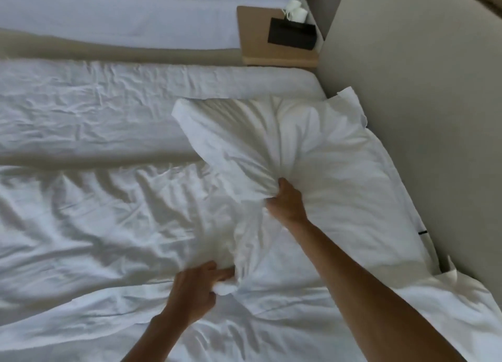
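A white pillow [285,144] lies slanted at the head of the bed, against the beige headboard wall [407,117]. My right hand [288,201] grips a bunch of the pillowcase fabric at the pillow's near edge, fingers curled into the cloth. My left hand [195,288] pinches a gathered fold of the same white fabric lower down, near the pillow's bottom corner. A wrinkled white duvet [95,226] covers the bed to the left of both hands.
A wooden bedside shelf [255,41] at the back holds a black tissue box [292,34] with white tissue sticking up. A second white bed [122,16] lies beyond a narrow gap. More white bedding [448,307] is bunched at the lower right.
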A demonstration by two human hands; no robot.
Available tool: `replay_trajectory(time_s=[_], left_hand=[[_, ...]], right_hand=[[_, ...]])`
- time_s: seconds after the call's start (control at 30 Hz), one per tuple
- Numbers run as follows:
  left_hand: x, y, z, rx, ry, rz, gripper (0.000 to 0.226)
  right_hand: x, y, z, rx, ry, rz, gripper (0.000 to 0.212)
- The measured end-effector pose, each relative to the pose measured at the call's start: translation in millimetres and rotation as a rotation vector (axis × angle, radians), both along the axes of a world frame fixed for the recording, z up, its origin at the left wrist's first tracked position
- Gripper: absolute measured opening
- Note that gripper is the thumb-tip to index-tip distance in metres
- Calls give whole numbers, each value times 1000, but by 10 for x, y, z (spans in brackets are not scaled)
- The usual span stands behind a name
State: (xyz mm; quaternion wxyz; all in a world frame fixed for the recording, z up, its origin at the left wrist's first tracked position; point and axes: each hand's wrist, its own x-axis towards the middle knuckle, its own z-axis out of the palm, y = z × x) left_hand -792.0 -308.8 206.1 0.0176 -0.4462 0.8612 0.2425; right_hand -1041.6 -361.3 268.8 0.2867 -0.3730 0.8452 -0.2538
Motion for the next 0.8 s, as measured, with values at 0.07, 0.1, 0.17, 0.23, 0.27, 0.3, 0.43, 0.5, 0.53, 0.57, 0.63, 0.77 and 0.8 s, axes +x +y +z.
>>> replay_trajectory(time_s=[0.07, 0.1, 0.17, 0.23, 0.27, 0.3, 0.43, 0.5, 0.53, 0.57, 0.63, 0.77, 0.8], left_hand=[[41, -81, 205, -129, 103, 57, 92], [23, -103, 326, -188, 148, 41, 93], [-98, -93, 525, -257, 173, -45, 95], [-162, 78, 487, -200, 131, -136, 98], [-137, 207, 385, -130, 91, -176, 101], [-86, 340, 280, -76, 57, -207, 105], [89, 642, 80, 46, 64, -211, 115], [123, 646, 149, 32, 113, -166, 109], [143, 621, 153, -35, 155, -153, 102], [183, 598, 181, -93, 202, -139, 96], [265, 592, 235, -149, 248, -87, 89], [421, 575, 22, 169, -11, -172, 118], [444, 513, -56, 239, -77, -188, 116]], right_hand=[[-321, 274, 280, -216, -217, -197, 10], [-414, 507, 390, -343, -355, -338, 6], [-459, 1105, 386, -498, -590, -702, 16], [-318, 1705, 102, -576, -752, -1019, 18], [-199, 1896, -23, -580, -821, -1132, 17], [-90, 1996, -105, -576, -872, -1203, 16], [-7, 2074, -33, -415, -751, -1142, 6], [-49, 2165, -7, -378, -588, -1106, 12], [-38, 2246, -6, -356, -465, -1099, 14], [1, 2326, 14, -344, -357, -1090, 17], [124, 2459, 49, -323, -258, -1098, 21], [194, 2438, 146, 29, -615, -935, 25], [109, 2398, 177, 235, -603, -780, 36]])
